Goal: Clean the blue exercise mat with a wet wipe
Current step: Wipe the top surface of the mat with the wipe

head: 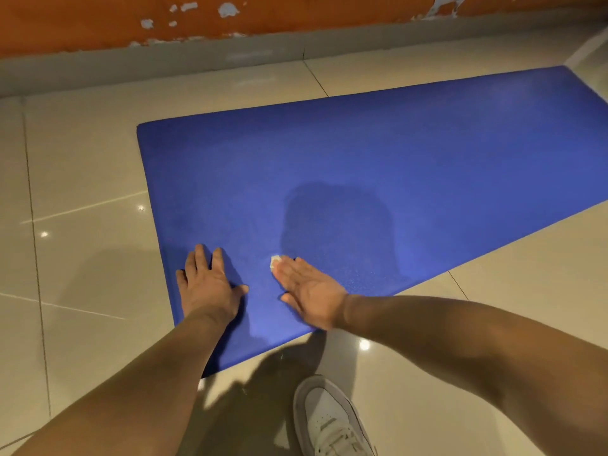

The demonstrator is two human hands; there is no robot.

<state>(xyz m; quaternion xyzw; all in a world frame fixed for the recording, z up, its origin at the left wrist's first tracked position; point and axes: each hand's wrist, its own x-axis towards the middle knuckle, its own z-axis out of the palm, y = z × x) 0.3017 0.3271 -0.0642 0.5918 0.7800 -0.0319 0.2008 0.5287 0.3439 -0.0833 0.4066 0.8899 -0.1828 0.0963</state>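
Note:
The blue exercise mat (pixel 362 166) lies flat on the tiled floor, running from the near left to the far right. My left hand (pixel 209 284) presses flat on the mat near its left edge, fingers spread. My right hand (pixel 307 289) lies on the mat beside it with straight fingers pointing left. A small white wad, the wet wipe (pixel 274 261), shows under its fingertips, pressed against the mat. Most of the wipe is hidden by the fingers.
Glossy beige floor tiles (pixel 82 225) surround the mat. A grey skirting (pixel 164 64) and an orange wall with peeling paint (pixel 98 21) run along the back. My white sneaker (pixel 329 419) stands on the floor just in front of the mat's near edge.

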